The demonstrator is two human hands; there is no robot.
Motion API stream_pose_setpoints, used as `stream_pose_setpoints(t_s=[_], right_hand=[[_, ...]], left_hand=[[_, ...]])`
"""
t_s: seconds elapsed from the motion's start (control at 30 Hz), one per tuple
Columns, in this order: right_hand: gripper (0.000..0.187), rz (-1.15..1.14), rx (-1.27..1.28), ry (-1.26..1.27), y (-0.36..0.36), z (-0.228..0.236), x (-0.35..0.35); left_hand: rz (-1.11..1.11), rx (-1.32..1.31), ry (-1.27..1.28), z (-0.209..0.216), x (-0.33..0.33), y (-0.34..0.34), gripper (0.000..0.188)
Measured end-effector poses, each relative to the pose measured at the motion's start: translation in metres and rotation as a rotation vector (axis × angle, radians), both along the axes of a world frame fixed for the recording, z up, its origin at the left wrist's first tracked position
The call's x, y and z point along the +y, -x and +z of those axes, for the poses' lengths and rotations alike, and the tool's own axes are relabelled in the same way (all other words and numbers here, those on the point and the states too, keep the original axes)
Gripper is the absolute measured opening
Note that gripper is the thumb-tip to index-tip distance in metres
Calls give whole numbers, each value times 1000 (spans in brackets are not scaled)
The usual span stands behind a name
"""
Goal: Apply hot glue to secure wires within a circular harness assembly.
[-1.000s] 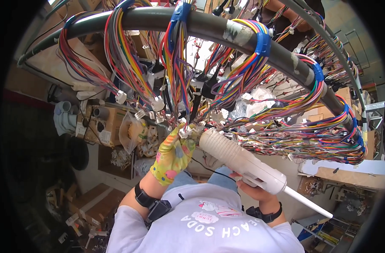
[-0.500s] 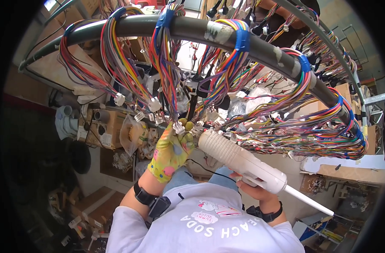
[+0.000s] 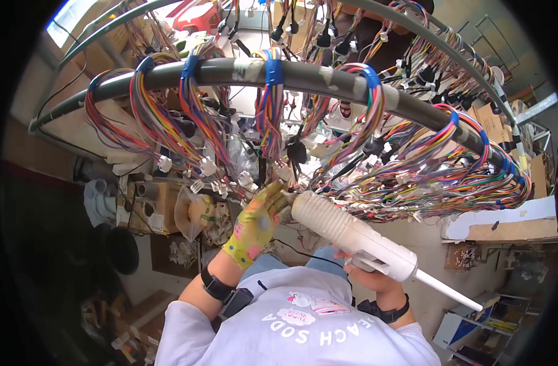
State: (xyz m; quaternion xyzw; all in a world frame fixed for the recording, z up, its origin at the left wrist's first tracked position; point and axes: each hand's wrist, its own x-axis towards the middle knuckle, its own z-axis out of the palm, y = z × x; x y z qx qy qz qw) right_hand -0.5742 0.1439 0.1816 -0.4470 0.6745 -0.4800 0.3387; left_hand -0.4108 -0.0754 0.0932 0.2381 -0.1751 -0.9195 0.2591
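Overhead, bundles of coloured wires (image 3: 413,165) hang from a grey curved rail (image 3: 303,76), tied with blue tape. The left hand (image 3: 257,222), in a yellow patterned glove, reaches up, its fingers (image 3: 278,194) curled against the ribbed front end of a white heat gun (image 3: 358,238), right where the nozzle meets the white connectors (image 3: 242,180). The right hand (image 3: 367,277) wraps closed around the gun's body from below. Its thin white tail points down to the person's right.
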Motion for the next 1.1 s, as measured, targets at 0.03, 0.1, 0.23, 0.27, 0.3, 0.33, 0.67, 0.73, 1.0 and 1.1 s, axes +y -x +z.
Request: stream_pose_setpoints(t_s=[0.03, 0.1, 0.23, 0.27, 0.3, 0.33, 0.67, 0.73, 1.0, 1.1], right_hand=[[44, 28, 22, -21, 4, 8, -2], [44, 46, 48, -42, 7, 12, -1], [43, -49, -172, 52, 13, 7, 6], [43, -38, -124, 20, 17, 6, 10], [43, -38, -126, 21, 20, 4, 13], [44, -41, -21, 8, 23, 3, 16], [51, -48, 121, -55, 45, -5, 29], [50, -31, 144, -49, 48, -6, 30], [56, 1, 73, 7, 62, -10, 34], [58, 82, -6, -45, 70, -5, 33]], left_hand=[[-1, 95, -27, 2, 1, 5, 53], [6, 253, -68, 12, 0, 20, 54], [65, 381, -202, 18, -2, 35, 43], [64, 378, -201, 16, -1, 35, 43], [62, 308, -202, 15, 0, 35, 40], [62, 236, -202, 14, 2, 35, 38], [76, -575, 447, 51, 9, 40, 25], [149, -545, 490, 38, 15, 40, 25], [642, -705, 1372, 39, 47, 44, 32], [807, -780, 1524, 70, 43, 51, 48]])
